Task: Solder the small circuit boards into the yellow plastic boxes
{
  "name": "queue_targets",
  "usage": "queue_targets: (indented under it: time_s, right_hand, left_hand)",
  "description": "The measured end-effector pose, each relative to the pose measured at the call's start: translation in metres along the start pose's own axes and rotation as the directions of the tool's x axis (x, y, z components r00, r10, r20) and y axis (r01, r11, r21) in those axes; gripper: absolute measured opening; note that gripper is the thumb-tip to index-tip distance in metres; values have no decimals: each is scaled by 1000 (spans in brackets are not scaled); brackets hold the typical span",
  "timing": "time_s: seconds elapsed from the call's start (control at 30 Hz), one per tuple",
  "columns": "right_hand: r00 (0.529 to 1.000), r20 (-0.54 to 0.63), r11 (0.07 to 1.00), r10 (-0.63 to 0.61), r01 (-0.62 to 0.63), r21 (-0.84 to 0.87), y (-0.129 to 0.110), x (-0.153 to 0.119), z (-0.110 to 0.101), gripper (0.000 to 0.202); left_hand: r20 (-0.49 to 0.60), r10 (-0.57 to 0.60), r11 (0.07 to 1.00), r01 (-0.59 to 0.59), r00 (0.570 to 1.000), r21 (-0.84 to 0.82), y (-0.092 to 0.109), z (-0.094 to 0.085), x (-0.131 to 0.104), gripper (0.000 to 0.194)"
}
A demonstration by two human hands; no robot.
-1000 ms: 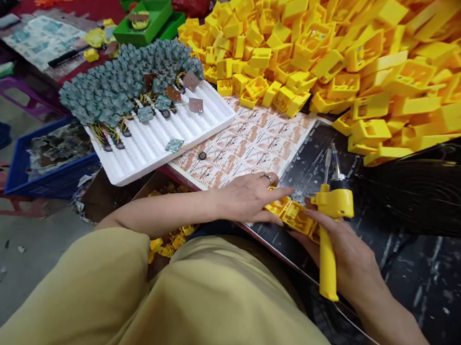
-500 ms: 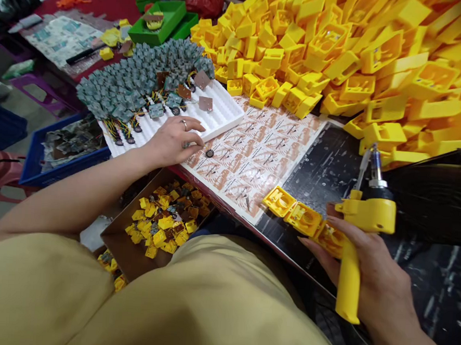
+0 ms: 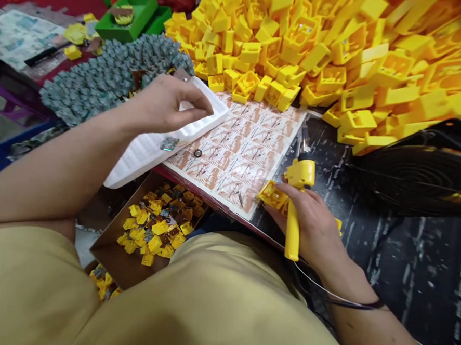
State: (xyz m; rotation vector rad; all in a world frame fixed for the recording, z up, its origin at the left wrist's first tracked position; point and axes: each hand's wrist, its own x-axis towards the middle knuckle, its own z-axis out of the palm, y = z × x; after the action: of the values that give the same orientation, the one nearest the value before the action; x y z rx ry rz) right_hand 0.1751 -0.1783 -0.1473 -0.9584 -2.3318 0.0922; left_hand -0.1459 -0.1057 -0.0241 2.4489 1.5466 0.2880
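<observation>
My right hand point(image 3: 315, 222) grips a yellow soldering gun point(image 3: 293, 223) by its handle, the metal tip pointing away from me. Beside its thumb and fingers is an open yellow plastic case point(image 3: 273, 195), partly covered by the hand. Another bit of yellow plastic point(image 3: 339, 227) shows past the knuckles. Above the white foam tray point(image 3: 137, 159) hangs my left hand point(image 3: 170, 104), thumb and forefinger brought together; anything between them is too small or hidden to make out. Below it, a small circuit board point(image 3: 170, 144) lies at the tray's edge. A small black round part point(image 3: 198, 153) rests on the printed mat point(image 3: 232, 152).
Grey-green wired parts point(image 3: 92, 70) crowd the tray's far side. A large heap of yellow cases point(image 3: 277, 50) fills the back. Green boxes point(image 3: 126, 18) stand behind left, a black fan-like object point(image 3: 413, 173) at right. Under the table edge, a cardboard box point(image 3: 115, 238) holds yellow pieces.
The right hand has moved left with the soldering gun, covering more of the yellow cases. My left hand has risen off the tray, its fingers drawn together. The whole view has shifted somewhat.
</observation>
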Motion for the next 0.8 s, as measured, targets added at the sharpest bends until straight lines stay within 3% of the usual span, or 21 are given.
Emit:
queue_targets:
  time_s: [0.1, 0.17, 0.27, 0.33, 0.43, 0.5, 0.63, 0.8]
  right_hand:
    - [1000, -20, 1000, -23, 23, 11, 2, 0, -1, 38]
    - [999, -22, 999, -32, 32, 11, 4, 0, 0, 40]
    - [999, -19, 999, -51, 51, 3, 6, -3, 0, 48]
    - [998, -20, 998, -62, 62, -7, 7, -4, 1, 53]
    - [998, -38, 999, -47, 46, -14, 5, -3, 3, 49]
    - [998, -53, 999, -33, 33, -11, 2, 1, 6, 43]
    - [998, -59, 1000, -5, 4, -18, -5, 5, -3, 43]
    - [967, -204, 987, 155, -159, -4, -14, -22, -58, 37]
  left_hand:
    - [244, 100, 995, -103, 965, -2, -24, -14, -23, 56]
    - [285, 115, 993, -113, 951, -24, -32, -4, -36, 60]
    - [135, 20, 1000, -17, 991, -20, -34, 24, -47, 34]
    - [-7, -88, 994, 87, 996, -71, -33, 36, -48, 27]
    - [-163, -259, 929, 199, 952, -313, -25, 37, -39, 28]
    - [-162, -290, 874, 192, 943, -446, -14, 34, -26, 28]
    - [39, -83, 878, 92, 996, -470, 20, 51, 5, 22]
    - [181, 184, 966, -144, 966, -214, 67, 97, 17, 17]
